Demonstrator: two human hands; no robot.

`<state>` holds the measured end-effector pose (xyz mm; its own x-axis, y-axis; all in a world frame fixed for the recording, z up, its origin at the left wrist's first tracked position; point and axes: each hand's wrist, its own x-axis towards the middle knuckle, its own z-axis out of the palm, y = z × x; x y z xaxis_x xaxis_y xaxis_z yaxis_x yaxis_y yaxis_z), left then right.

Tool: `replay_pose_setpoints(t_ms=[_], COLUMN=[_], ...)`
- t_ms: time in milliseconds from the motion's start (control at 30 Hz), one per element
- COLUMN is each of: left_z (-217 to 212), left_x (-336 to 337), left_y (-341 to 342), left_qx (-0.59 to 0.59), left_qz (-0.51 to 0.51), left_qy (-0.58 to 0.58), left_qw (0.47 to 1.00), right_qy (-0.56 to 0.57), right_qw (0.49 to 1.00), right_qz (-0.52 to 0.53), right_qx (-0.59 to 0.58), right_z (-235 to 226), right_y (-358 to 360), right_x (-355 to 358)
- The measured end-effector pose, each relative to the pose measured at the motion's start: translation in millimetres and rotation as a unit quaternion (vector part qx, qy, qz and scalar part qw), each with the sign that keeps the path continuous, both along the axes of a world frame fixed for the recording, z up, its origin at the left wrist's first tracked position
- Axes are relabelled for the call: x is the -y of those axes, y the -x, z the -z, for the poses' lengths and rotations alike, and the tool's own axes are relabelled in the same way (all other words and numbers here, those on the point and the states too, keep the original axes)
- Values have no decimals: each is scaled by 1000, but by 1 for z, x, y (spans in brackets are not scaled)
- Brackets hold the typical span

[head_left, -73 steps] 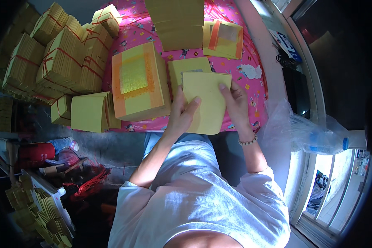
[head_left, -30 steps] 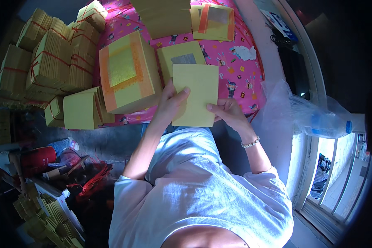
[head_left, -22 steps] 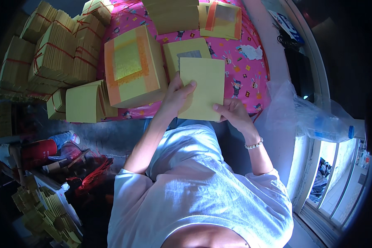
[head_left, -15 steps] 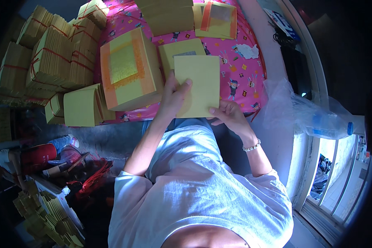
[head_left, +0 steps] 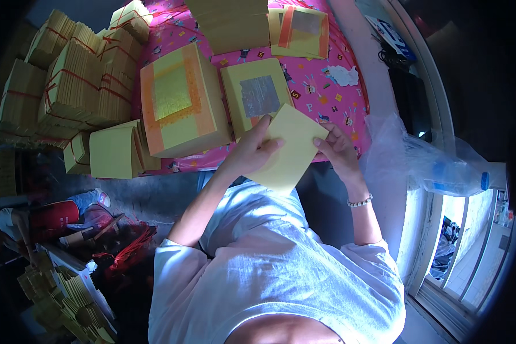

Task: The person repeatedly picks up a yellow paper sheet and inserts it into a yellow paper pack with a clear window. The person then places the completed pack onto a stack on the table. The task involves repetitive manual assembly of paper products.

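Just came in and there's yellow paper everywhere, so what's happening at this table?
A person holds one yellow paper sheet in both hands, the left hand on its left edge and the right hand on its right. In front of it, a stack with a silver foil square and a thicker stack with a gold square sit on the pink patterned cloth. Tied bundles are piled at left.
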<state>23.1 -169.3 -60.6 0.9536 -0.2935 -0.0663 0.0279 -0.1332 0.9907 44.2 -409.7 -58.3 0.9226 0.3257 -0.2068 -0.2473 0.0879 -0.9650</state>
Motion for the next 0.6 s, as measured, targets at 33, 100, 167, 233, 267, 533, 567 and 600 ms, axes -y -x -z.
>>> replay_pose_setpoints(t_ms=[33,100,167,233,267,533,567,600], left_z=[8,10,9,9,9,23,24,26], left_x=[-1,0,-2,-6,-8,-8,-7,-6], left_y=[-4,-6,-6,0,3,27,28,28], left_qx=[-28,-31,23,38,46,193,203,207], left_qz=[-2,-56,-164,-187,-199,-148,-145,-142], left_qy=[44,71,32,13,3,-269,-293,-302], left_qw=[999,995,986,982,979,932,923,919], right_qy=[-3,-16,-38,-10,3,395,416,443], right_qw=[1000,997,985,970,960,838,822,797], right_qz=[7,64,159,226,259,279,279,282], right_qx=[19,45,63,92,106,255,272,299], right_z=[0,3,9,28,41,84,81,83], right_y=[-3,-10,-23,-38,-45,-59,-58,-58], right_x=[3,13,25,44,51,69,67,66])
